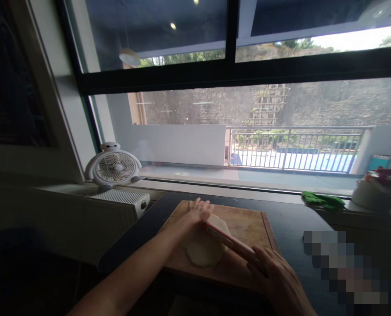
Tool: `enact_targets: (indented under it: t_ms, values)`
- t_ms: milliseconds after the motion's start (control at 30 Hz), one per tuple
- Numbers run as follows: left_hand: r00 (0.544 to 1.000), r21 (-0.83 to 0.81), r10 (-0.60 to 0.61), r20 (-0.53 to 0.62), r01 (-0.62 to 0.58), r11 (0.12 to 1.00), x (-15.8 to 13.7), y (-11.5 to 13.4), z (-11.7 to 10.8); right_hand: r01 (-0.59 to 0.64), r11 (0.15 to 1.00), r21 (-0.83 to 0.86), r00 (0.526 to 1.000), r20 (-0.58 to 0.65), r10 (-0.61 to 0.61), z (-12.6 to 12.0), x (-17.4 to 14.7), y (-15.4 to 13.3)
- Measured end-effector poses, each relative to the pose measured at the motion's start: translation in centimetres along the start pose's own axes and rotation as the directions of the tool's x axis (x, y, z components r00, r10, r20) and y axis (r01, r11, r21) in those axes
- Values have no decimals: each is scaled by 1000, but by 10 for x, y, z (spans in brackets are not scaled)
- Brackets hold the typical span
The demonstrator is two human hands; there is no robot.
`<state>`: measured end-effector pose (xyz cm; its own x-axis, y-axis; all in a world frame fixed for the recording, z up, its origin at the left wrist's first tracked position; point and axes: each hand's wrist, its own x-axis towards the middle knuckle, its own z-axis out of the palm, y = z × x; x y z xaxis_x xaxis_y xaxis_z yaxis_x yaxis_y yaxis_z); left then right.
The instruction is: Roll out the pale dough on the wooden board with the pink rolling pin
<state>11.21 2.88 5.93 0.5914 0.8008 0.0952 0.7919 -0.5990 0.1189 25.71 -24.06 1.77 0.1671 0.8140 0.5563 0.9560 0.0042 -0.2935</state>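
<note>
A flat round of pale dough (202,250) lies on a wooden cutting board (248,224) on a dark table. A reddish rolling pin (230,241) lies across the dough, slanting from upper left to lower right. My left hand (198,210) presses on the pin's far left end, fingers stretched flat. My right hand (276,272) rests over the pin's near right end, close to the board's front edge.
A white fan (113,166) stands on the windowsill at the left, above a white appliance (123,199). At the right of the sill lie a green cloth (323,199) and a white pot (375,193). A large window fills the back.
</note>
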Motion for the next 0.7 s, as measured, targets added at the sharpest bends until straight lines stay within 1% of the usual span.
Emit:
enact_targets:
  t_ms: [100, 200, 267, 333, 400, 467, 533, 600, 633, 700]
  values:
    - [999, -41, -29, -13, 28, 999, 30, 16, 4, -23, 999, -24, 1000, 6, 23, 0, -4, 5]
    - [999, -68, -29, -14, 28, 997, 39, 22, 5, -25, 999, -32, 1000, 9, 25, 0, -5, 4]
    - [1000, -69, -8, 12, 9, 998, 31, 18, 3, -19, 1000, -20, 999, 28, 19, -2, -4, -1]
    - [998, -67, 11, 54, -7, 998, 13, 6, 0, 15, 1000, -3, 999, 35, -15, -5, -3, -9]
    - [996, -53, 30, 80, -26, 998, -11, -11, -3, 60, 998, 5, 998, 4, -60, -10, 0, -19]
    - [996, -22, 46, 73, -44, 999, -35, -29, -4, 103, 995, 6, 995, -16, -103, -16, 2, -29]
    - [996, 6, 57, 64, -57, 998, -54, -45, -3, 133, 991, 9, 991, 0, -133, -22, 4, -37]
    - [997, 4, 33, 71, -34, 999, -63, -54, -2, 145, 989, 10, 989, 30, -145, -25, 4, -41]
    - [997, -5, 10, 73, -10, 1000, -62, -54, -2, 141, 990, 8, 989, 40, -141, -25, 4, -41]
    - [997, -27, -38, 73, 40, 999, -53, -49, -1, 129, 992, -2, 991, 45, -129, -21, 2, -37]
